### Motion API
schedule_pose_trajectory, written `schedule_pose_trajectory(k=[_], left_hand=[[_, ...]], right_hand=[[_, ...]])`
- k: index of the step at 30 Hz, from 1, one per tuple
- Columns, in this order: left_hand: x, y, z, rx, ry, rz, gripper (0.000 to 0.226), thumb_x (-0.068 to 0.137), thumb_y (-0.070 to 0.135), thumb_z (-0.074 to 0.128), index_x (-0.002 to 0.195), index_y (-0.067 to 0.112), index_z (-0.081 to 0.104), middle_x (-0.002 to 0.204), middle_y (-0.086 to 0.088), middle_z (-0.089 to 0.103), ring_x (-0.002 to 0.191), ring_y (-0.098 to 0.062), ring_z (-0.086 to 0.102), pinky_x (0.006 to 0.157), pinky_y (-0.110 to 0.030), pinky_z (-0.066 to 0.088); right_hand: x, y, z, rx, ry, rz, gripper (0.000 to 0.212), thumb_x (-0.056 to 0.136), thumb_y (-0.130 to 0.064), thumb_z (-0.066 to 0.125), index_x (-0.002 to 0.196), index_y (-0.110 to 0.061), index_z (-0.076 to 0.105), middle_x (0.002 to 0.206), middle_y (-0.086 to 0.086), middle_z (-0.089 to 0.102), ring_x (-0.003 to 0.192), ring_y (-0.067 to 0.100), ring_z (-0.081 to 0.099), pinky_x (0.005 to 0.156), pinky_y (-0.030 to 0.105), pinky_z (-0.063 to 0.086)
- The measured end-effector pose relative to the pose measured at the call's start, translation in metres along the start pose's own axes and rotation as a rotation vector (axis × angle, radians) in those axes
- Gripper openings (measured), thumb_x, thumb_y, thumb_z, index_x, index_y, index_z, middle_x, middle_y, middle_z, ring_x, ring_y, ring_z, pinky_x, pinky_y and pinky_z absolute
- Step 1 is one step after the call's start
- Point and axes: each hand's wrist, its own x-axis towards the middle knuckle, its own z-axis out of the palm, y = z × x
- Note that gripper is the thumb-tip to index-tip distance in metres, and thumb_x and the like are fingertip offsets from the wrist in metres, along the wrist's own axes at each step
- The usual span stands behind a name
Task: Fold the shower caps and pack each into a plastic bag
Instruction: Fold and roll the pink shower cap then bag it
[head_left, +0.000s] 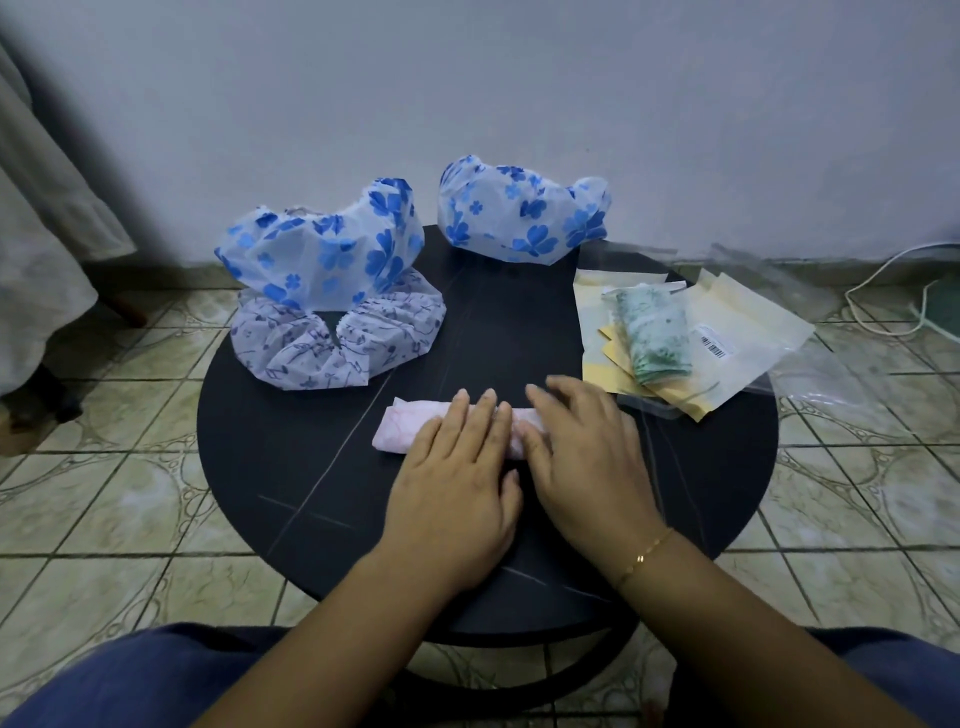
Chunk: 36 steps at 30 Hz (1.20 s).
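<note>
While both hands lie flat with fingers extended, the left hand (457, 467) and the right hand (582, 457) press side by side on a folded pink shower cap (402, 428), which rests as a narrow strip near the middle of the round black desk (311, 509). Neither hand grips it; the fingers are straight and laid over the strip. A thin gold bracelet (644, 556) circles the right wrist. At the back left, a blue-flowered shower cap (322, 254) sits on top of a purple-patterned shower cap (363, 343). Another blue-flowered shower cap (519, 213) stands at the far edge. On the right, a folded green shower cap (657, 332) lies packed inside a plastic bag (743, 332), among other clear bags (831, 374) overhanging the desk's edge.
</note>
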Motion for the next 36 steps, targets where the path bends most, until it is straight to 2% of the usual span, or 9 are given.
schedule_pose_trajectory(k=[4,8,12,14,18,22,32,34,36], left_hand=[[0.001,-0.004,0.003,0.058,-0.044,0.051,0.061,0.084,0.036,0.036,0.134,0.006,0.051,0.139,-0.011,0.05,0.13,-0.031,0.046,0.103,-0.039,0.024],[0.001,-0.007,0.003,0.07,-0.078,0.075,0.064,0.081,0.038,0.037,0.135,0.004,0.05,0.139,-0.011,0.051,0.129,-0.031,0.046,0.103,-0.039,0.024],[0.001,-0.007,0.005,0.026,-0.127,0.073,0.064,0.082,0.039,0.038,0.136,0.007,0.049,0.141,-0.007,0.048,0.131,-0.028,0.045,0.104,-0.037,0.023],[0.002,-0.009,0.002,-0.015,-0.158,0.054,0.066,0.084,0.042,0.032,0.141,0.011,0.042,0.147,-0.004,0.041,0.136,-0.024,0.038,0.107,-0.033,0.017],[0.007,-0.022,0.001,-0.182,-0.173,0.035,0.083,0.073,0.053,0.005,0.151,0.024,0.006,0.157,0.012,0.0,0.138,0.003,-0.01,0.111,-0.016,-0.01],[0.004,-0.025,0.0,-0.222,-0.195,-0.042,0.089,0.069,0.061,0.007,0.151,0.025,0.001,0.157,0.014,-0.005,0.139,0.005,-0.014,0.108,-0.012,-0.015],[-0.002,-0.032,-0.005,-0.111,-0.247,-0.321,0.122,0.052,0.086,-0.001,0.15,0.014,-0.009,0.159,0.002,-0.011,0.144,-0.009,-0.012,0.118,-0.027,-0.003],[-0.002,-0.033,-0.004,-0.11,-0.256,-0.354,0.124,0.052,0.087,0.001,0.15,0.011,-0.009,0.159,-0.001,-0.01,0.145,-0.011,-0.011,0.117,-0.028,-0.004],[-0.002,-0.033,-0.007,-0.141,-0.229,-0.389,0.125,0.056,0.089,0.009,0.149,0.009,-0.011,0.159,-0.004,-0.01,0.145,-0.014,-0.011,0.117,-0.03,-0.005]], right_hand=[[-0.013,-0.012,0.004,-0.084,-0.117,-0.155,0.056,0.097,-0.042,0.021,0.132,-0.013,0.053,0.141,0.007,0.048,0.135,0.021,0.039,0.107,0.039,0.017],[-0.014,-0.009,0.008,-0.035,-0.305,-0.17,0.087,0.082,-0.06,-0.021,0.149,-0.017,0.013,0.157,0.001,0.015,0.145,0.012,0.004,0.113,0.032,-0.006],[-0.012,-0.007,0.005,-0.047,-0.41,-0.122,0.091,0.064,-0.065,-0.036,0.141,-0.02,-0.016,0.158,-0.003,-0.004,0.143,0.006,-0.012,0.113,0.028,-0.014],[-0.012,-0.008,0.003,-0.045,-0.434,-0.111,0.098,0.061,-0.066,-0.036,0.145,-0.02,-0.013,0.158,-0.005,-0.005,0.143,0.004,-0.012,0.113,0.028,-0.016],[-0.01,-0.005,0.0,-0.064,-0.456,-0.132,0.104,0.062,-0.068,-0.031,0.15,-0.021,-0.003,0.158,-0.005,-0.003,0.144,0.004,-0.009,0.113,0.028,-0.016],[-0.008,-0.002,-0.003,-0.092,-0.494,-0.164,0.104,0.061,-0.068,-0.03,0.15,-0.022,-0.003,0.158,-0.005,-0.005,0.144,0.005,-0.009,0.112,0.029,-0.017],[-0.013,-0.002,-0.008,-0.111,-0.495,-0.185,0.087,0.071,-0.056,-0.016,0.15,-0.022,-0.002,0.158,-0.005,-0.004,0.144,0.006,-0.007,0.114,0.032,-0.013],[-0.014,-0.002,-0.007,-0.115,-0.455,-0.177,0.084,0.077,-0.054,-0.009,0.15,-0.019,0.012,0.158,-0.001,0.011,0.145,0.01,0.009,0.116,0.034,-0.004],[-0.016,-0.003,-0.004,-0.147,-0.33,-0.189,0.07,0.087,-0.048,0.013,0.137,-0.014,0.046,0.139,0.007,0.05,0.127,0.021,0.047,0.114,0.036,0.016]])
